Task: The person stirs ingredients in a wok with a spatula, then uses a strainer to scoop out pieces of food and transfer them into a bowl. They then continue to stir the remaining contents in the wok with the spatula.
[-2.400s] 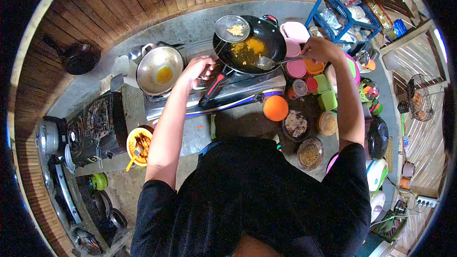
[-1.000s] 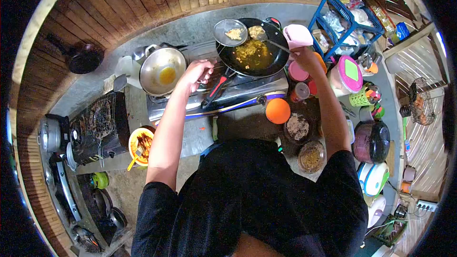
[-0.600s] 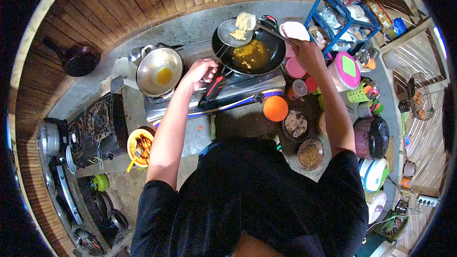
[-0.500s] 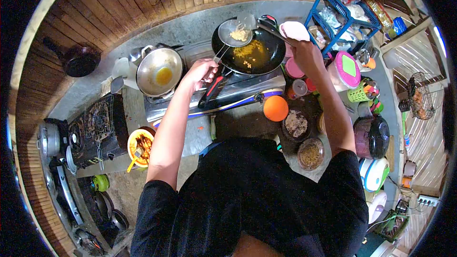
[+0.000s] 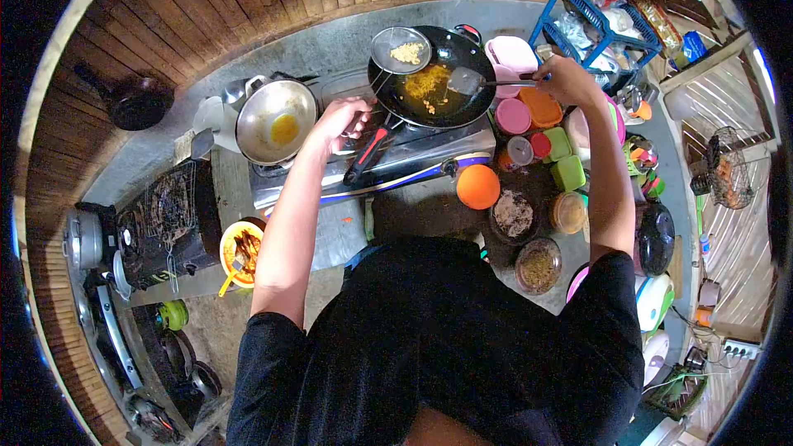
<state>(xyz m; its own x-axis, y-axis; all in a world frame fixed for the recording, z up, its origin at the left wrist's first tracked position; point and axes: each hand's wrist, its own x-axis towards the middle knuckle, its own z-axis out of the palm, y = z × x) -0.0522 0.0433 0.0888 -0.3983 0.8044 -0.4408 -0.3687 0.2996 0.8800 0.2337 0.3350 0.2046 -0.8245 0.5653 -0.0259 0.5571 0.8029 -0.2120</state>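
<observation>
My left hand [image 5: 345, 120] is closed on the handle of a wire strainer [image 5: 388, 39]. The strainer hangs over the far left side of a black wok [image 5: 473, 48], with a small heap of pale fried bits [image 5: 405, 54] in its mesh. My right hand [image 5: 566, 80] grips the end of a spatula [image 5: 467, 80], whose flat metal blade is over the right part of the wok. In the wok lies yellow oil with golden crumbs [image 5: 426, 83]. The wok's red and black handle [image 5: 368, 153] points toward me, below my left hand.
A steel pan [image 5: 256, 128] with yellow oil sits on the left burner. An orange lid [image 5: 478, 187], a bowl of pale flour-like stuff [image 5: 513, 216] and lidded tubs [image 5: 514, 116] stand to the right. Farther left is a yellow bowl [image 5: 229, 253]; a blue rack [image 5: 570, 0] stands at back right.
The spatula has swung away from the strainer down into the wok as my right hand moved right. The strainer has shifted slightly left and back.
</observation>
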